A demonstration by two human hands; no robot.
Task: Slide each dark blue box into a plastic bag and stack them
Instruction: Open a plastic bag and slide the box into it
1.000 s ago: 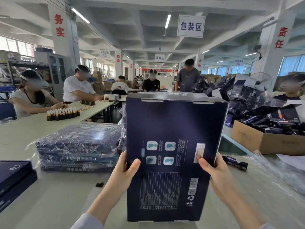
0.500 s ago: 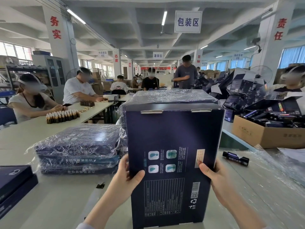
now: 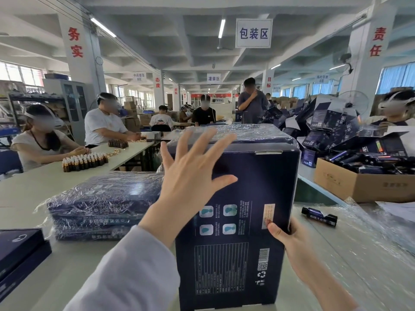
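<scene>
A dark blue box (image 3: 251, 221) stands upright in front of me, its printed back toward the camera. My right hand (image 3: 289, 241) grips its right edge, thumb on the printed face. My left hand (image 3: 193, 176) is raised off the box with fingers spread wide, holding nothing, in front of the box's upper left. A tall stack of bagged boxes (image 3: 242, 133) rises just behind the held box. A lower stack of bagged dark blue boxes (image 3: 101, 203) lies on the table to the left. Bare dark blue boxes (image 3: 20, 250) sit at the left edge.
Clear plastic bags (image 3: 370, 243) cover the table on the right, with a small dark vial box (image 3: 320, 216) on them. A cardboard carton (image 3: 363, 185) of dark items stands at the right. Other people work at tables behind and to the left, beside rows of small brown bottles (image 3: 84, 161).
My left hand let go of the box's left edge and rose, fingers spread. The box sank lower, so the bagged stack behind it shows. My right hand kept its grip.
</scene>
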